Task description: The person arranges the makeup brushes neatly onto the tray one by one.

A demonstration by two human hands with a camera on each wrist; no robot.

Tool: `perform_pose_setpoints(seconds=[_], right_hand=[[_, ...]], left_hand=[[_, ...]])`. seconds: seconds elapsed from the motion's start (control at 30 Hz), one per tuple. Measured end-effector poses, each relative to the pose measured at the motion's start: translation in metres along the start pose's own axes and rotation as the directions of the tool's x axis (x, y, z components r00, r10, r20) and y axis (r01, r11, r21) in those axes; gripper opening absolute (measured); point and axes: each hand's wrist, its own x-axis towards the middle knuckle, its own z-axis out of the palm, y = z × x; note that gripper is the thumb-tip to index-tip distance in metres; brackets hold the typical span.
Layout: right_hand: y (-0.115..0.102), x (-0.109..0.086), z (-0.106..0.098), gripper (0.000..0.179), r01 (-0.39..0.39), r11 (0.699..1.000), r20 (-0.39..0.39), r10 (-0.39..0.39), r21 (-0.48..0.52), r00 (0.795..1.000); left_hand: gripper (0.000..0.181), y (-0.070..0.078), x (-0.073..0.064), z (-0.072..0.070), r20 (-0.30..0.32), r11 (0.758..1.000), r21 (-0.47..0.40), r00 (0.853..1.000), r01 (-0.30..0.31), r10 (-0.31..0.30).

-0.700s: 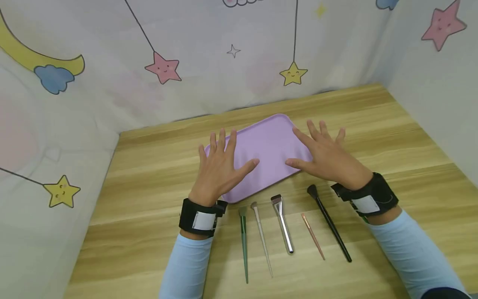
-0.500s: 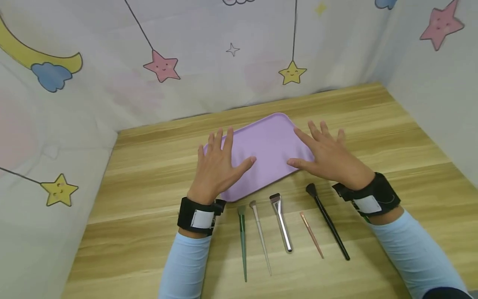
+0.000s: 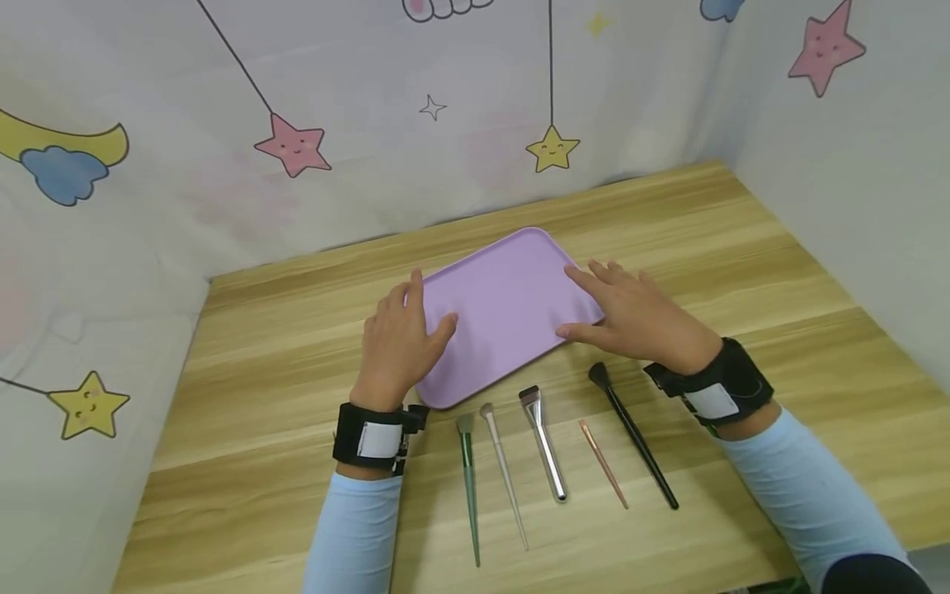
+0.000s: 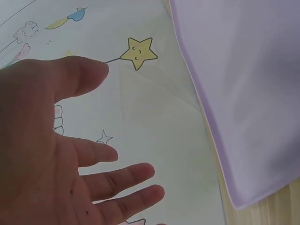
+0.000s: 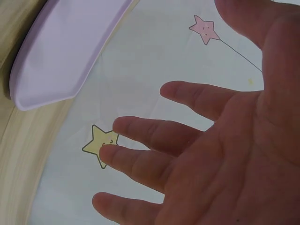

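A light purple tray [image 3: 508,305] lies at an angle on the table. My left hand [image 3: 397,342] is over its left end, palm down, thumb spread and holding nothing. Over the right end is my right hand [image 3: 631,318], fingers spread, likewise without anything in it. Both wrist views show bare palms, with a gap between the fingers and the tray. In front of the tray lie a green brush [image 3: 469,487], a pale slim brush [image 3: 505,474], a silver flat-headed brush [image 3: 545,450], a small copper-coloured brush [image 3: 604,464] and a black fluffy-headed brush [image 3: 634,433], side by side.
The wood-grain table [image 3: 289,346] reaches back to a white cloth backdrop [image 3: 386,181] printed with stars, clouds and a moon. Its right edge [image 3: 839,285] borders a pale wall. A black strap [image 3: 378,435] goes round each wrist.
The head view has shifted, so the scene sits farther left. My left hand has moved left towards the tray's end, and its fingers look more bent. My right hand's fingers appear lower. The brushes stay put.
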Motion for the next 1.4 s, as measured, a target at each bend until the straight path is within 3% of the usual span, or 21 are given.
perform_pose_setpoints(seconds=[0.43,0.6,0.83,1.2,1.4], right_hand=[[0.005,0.0,0.009,0.085,0.065,0.998,0.016,-0.065,-0.001,0.998],[0.007,-0.001,0.013,0.081,0.085,0.996,0.019,-0.085,-0.01,0.996],[0.009,-0.002,0.012,0.082,0.046,0.999,0.072,-0.047,0.014,0.996],[0.009,-0.004,0.011,0.083,-0.007,1.0,0.143,0.006,0.01,0.99],[0.011,-0.004,0.009,0.082,-0.016,1.0,0.181,0.017,-0.005,0.983]], left_hand=[[0.085,-0.022,0.0,0.008,0.057,0.991,-0.033,0.99,0.13,-0.128],[0.085,-0.029,0.001,0.013,0.089,0.982,-0.049,0.98,0.184,-0.179],[0.086,-0.037,0.003,0.02,0.137,0.966,-0.042,0.96,0.253,-0.245],[0.077,-0.042,0.003,0.023,0.182,0.956,-0.009,0.94,0.294,-0.288],[0.09,-0.044,0.005,0.018,0.287,0.954,0.022,0.913,0.298,-0.291]])
